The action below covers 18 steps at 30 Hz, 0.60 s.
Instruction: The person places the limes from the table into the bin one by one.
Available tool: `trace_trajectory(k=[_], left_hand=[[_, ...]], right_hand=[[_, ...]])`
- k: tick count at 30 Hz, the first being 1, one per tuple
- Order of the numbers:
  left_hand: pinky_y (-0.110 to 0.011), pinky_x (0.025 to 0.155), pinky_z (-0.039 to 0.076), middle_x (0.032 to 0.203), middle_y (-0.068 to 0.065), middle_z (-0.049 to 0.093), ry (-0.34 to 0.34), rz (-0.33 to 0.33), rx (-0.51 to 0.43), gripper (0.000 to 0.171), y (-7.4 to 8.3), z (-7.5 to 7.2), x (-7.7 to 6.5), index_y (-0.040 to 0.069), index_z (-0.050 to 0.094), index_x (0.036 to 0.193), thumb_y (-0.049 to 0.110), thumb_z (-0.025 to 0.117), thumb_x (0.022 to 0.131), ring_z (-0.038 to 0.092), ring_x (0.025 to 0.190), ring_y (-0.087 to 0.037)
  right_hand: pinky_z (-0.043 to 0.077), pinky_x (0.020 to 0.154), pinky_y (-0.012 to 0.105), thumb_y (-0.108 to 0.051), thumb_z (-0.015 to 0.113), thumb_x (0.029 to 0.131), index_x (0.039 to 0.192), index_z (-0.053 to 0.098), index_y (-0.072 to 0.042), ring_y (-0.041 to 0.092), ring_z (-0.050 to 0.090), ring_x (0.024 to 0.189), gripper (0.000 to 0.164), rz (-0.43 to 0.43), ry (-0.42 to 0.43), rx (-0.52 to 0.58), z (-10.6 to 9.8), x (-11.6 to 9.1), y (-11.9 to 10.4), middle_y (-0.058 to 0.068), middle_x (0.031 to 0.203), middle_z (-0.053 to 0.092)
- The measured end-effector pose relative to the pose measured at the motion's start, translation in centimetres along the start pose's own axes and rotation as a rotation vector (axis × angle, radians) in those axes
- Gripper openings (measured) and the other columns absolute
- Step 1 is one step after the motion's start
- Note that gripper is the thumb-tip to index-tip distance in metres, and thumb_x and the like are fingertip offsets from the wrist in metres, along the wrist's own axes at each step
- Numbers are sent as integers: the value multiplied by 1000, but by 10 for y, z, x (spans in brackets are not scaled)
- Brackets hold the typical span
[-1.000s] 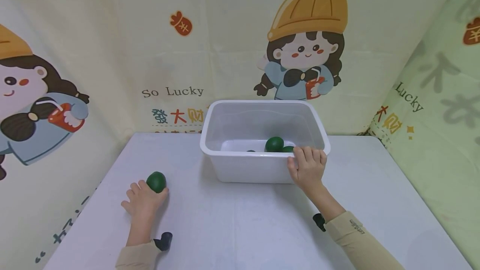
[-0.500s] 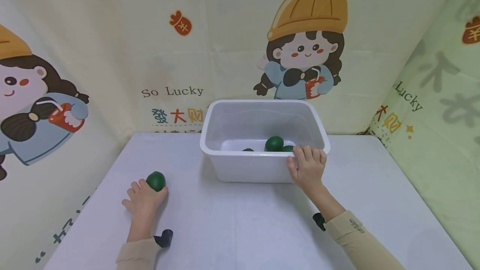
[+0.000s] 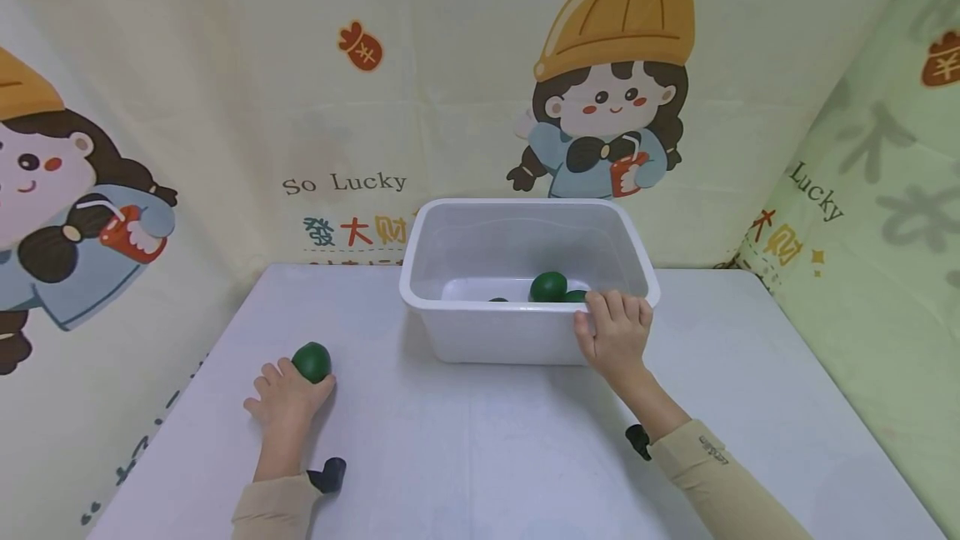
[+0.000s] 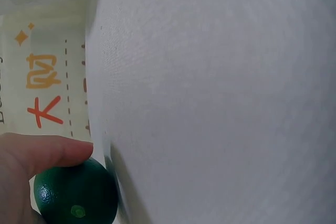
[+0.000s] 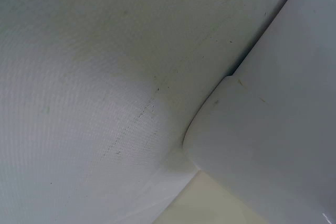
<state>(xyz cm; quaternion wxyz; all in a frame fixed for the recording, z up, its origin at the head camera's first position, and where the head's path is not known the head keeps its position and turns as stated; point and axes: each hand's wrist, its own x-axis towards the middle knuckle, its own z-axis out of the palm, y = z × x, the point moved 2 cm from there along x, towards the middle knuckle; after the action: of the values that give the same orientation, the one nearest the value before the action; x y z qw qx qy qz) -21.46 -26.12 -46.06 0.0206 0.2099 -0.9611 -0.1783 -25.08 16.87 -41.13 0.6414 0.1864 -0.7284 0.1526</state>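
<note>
My left hand (image 3: 285, 398) holds a dark green, glossy lime (image 3: 311, 362) on the left of the table. In the left wrist view, the thumb lies along one side of the lime (image 4: 76, 192), which has a pale green spot; the other fingers are hidden there. A white plastic bin (image 3: 502, 332) stands at the back centre. Over its front rim near the right corner, my right hand (image 3: 618, 336) hooks its fingers, gripping the edge. Inside lie a green lime (image 3: 549, 287), another (image 3: 576, 297) beside it, and the top of a third (image 3: 498, 300), partly hidden by the front wall.
A white-covered table (image 3: 450, 457) carries everything. Cream cloth walls (image 3: 465, 107) with printed cartoon figures rise behind and at both sides, close behind the bin. The right wrist view shows only the bin's outer wall (image 5: 273, 129) and the tabletop (image 5: 94, 119).
Both hands stay almost still, the left still holding its lime and the right on the rim. The lime barely showing above the bin's front rim has shifted slightly.
</note>
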Motion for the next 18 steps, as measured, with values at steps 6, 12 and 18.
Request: trace_trajectory(k=[6,12,18], left_hand=[[-66,81,26,98,-31,29,-1,-9,-15,67,-1,-1,0,-17,32,110,35,57,75,31,98,-48],[-67,82,24,99,-32,28,-7,-8,-22,68,-1,-1,2,-17,31,110,34,59,75,30,99,-49],[-67,83,25,100,-33,29,-22,-14,-17,69,-3,-1,3,-17,31,111,35,59,76,30,100,-50]], right_hand=[[26,70,45,-35,39,90,82,55,-4,30,39,68,36,1,4,0,0,1,-1,10,75,50],[26,70,45,-35,39,90,83,55,-4,30,39,69,36,7,-2,-3,0,2,-1,11,75,50],[26,70,45,-35,39,90,83,56,-4,30,40,69,37,1,-8,-11,1,2,0,11,75,50]])
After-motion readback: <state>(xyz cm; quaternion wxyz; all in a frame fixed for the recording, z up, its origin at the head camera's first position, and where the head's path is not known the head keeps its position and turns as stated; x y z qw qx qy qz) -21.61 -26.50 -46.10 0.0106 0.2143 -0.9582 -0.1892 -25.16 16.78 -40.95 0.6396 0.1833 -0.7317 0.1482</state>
